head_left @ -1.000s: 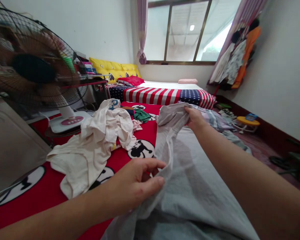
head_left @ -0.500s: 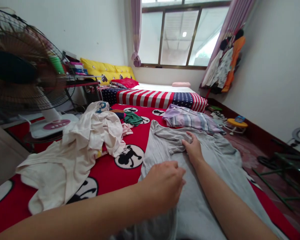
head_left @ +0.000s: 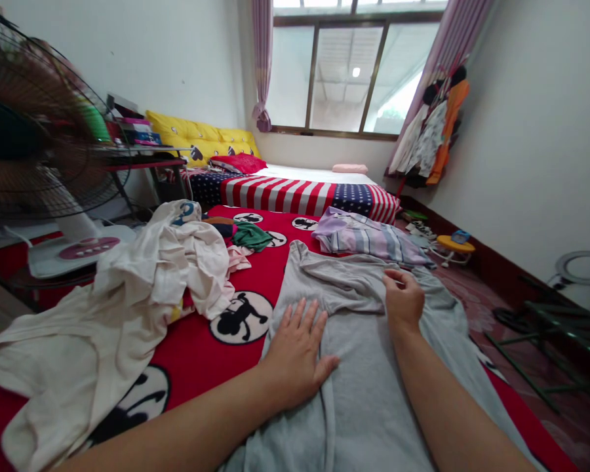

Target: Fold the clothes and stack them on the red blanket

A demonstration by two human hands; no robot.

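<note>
Left hand (head_left: 295, 354) lies flat, fingers spread, pressing the grey cotton garment (head_left: 368, 367) spread on the red cartoon-print bedsheet (head_left: 196, 341). Right hand (head_left: 403, 300) rests on its upper fold, fingers curled loosely, gripping nothing. A heap of cream clothes (head_left: 128, 295) lies just left.

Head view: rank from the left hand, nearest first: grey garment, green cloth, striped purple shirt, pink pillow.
1. grey garment: under the left hand, palm flat on it.
2. green cloth: beyond the hand, on the red sheet.
3. striped purple shirt: farther, to the right.
4. pink pillow: on the far bed by the window.
</note>
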